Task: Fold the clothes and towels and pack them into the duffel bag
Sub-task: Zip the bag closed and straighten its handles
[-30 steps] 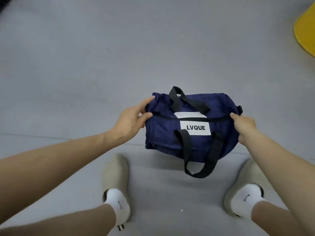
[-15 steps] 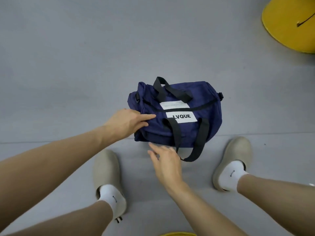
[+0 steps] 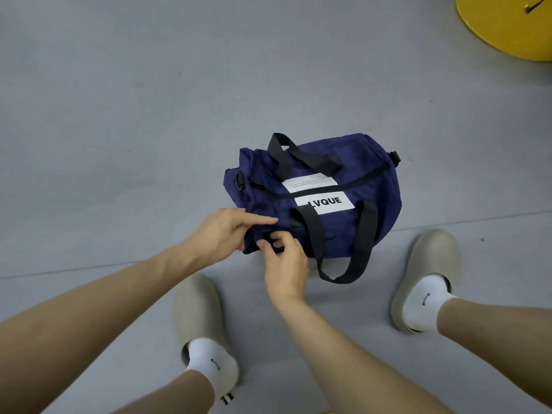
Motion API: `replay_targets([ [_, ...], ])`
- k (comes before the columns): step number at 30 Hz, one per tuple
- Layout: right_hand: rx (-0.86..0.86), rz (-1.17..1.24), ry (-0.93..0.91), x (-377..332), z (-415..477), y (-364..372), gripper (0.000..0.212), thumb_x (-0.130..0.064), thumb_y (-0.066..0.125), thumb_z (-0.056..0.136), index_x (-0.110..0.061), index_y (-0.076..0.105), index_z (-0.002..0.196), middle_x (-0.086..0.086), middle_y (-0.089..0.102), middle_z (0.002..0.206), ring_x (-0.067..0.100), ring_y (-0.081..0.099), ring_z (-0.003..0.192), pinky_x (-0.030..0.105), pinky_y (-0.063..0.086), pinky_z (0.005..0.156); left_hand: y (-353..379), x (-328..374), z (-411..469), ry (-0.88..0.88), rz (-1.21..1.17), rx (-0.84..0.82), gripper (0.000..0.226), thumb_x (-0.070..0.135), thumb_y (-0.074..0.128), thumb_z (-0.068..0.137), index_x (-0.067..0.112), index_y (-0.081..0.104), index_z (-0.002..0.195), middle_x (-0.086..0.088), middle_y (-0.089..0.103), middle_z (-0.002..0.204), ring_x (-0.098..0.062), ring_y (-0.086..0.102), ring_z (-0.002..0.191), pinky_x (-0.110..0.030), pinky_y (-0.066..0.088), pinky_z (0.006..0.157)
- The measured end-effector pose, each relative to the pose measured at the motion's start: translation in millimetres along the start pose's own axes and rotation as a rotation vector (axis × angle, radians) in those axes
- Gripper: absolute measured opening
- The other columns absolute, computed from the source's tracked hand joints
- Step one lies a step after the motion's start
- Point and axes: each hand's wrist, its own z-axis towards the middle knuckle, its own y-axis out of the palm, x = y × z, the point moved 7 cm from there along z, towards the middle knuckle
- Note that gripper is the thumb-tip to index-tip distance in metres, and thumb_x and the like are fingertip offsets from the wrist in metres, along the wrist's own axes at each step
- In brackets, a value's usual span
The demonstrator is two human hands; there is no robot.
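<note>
Duffel bag (image 3: 340,231) first: navy, lying on the grey floor (image 3: 119,115) right at our fingertips, with its near left corner between both hands. Our left hand (image 3: 219,234) has the index finger (image 3: 260,219) stretched flat along the fabric, while the other fingers curl in on that corner and grip it. Our right hand (image 3: 286,264) sits just below them, with thumb and fingers (image 3: 264,243) bent and pinching a bit of the same corner. What exactly is in the pinch, we can't tell. Just past the fingertips is the white LVQUE label (image 3: 325,201). Right of the right fingers, the black near handle (image 3: 343,277) droops onto the floor. Beige slippers (image 3: 203,318) are back by our forearms, and a yellow round thing (image 3: 507,22) sits far beyond the fingers.
</note>
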Motion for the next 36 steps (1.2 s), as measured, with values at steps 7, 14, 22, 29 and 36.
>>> replay_targets([
  [7, -0.017, 0.159, 0.121, 12, -4, 7, 0.018, -0.033, 0.069, 0.091, -0.025, 0.057, 0.081, -0.009, 0.064, 0.076, 0.014, 0.060, 0.074, 0.041, 0.051, 0.077, 9, -5, 2, 0.061, 0.238, -0.030, 0.042, 0.039, 0.057, 0.100, 0.054, 0.050, 0.138, 0.002, 0.059, 0.099, -0.013, 0.055, 0.084, -0.034, 0.048, 0.080],
  [14, -0.038, 0.110, 0.066, 12, -14, -1, 0.010, -0.036, 0.067, 0.091, -0.027, 0.071, 0.091, -0.010, 0.070, 0.079, 0.006, 0.063, 0.078, 0.036, 0.052, 0.080, 8, -10, -1, 0.066, 0.293, -0.030, 0.049, 0.033, 0.053, 0.102, 0.053, 0.039, 0.145, 0.005, 0.059, 0.106, -0.011, 0.047, 0.084, -0.024, 0.036, 0.076],
  [22, -0.093, 0.074, 0.066, 4, -12, 8, 0.018, -0.038, 0.061, 0.092, -0.027, 0.054, 0.080, -0.007, 0.064, 0.074, 0.012, 0.063, 0.070, 0.035, 0.050, 0.071, 7, -9, 0, 0.070, 0.286, -0.041, 0.051, 0.031, 0.054, 0.102, 0.053, 0.038, 0.145, 0.008, 0.059, 0.105, -0.004, 0.047, 0.078, -0.021, 0.032, 0.073],
  [29, 0.090, -0.104, 0.014, 21, -7, -28, 0.020, -0.034, 0.059, 0.097, -0.019, 0.056, 0.084, -0.011, 0.059, 0.067, 0.015, 0.056, 0.068, 0.034, 0.044, 0.066, 8, -14, 1, 0.044, 0.285, -0.058, 0.051, 0.033, 0.051, 0.103, 0.057, 0.035, 0.145, 0.006, 0.059, 0.109, -0.010, 0.047, 0.083, -0.023, 0.038, 0.079],
  [36, 0.128, -0.110, 0.086, 48, 8, -51, 0.022, -0.040, 0.060, 0.096, -0.027, 0.055, 0.079, -0.008, 0.065, 0.067, 0.016, 0.066, 0.066, 0.025, 0.043, 0.063, 8, -16, 2, 0.034, 0.297, -0.060, 0.051, 0.034, 0.050, 0.103, 0.057, 0.034, 0.145, 0.005, 0.058, 0.109, -0.012, 0.047, 0.083, -0.024, 0.035, 0.077],
])
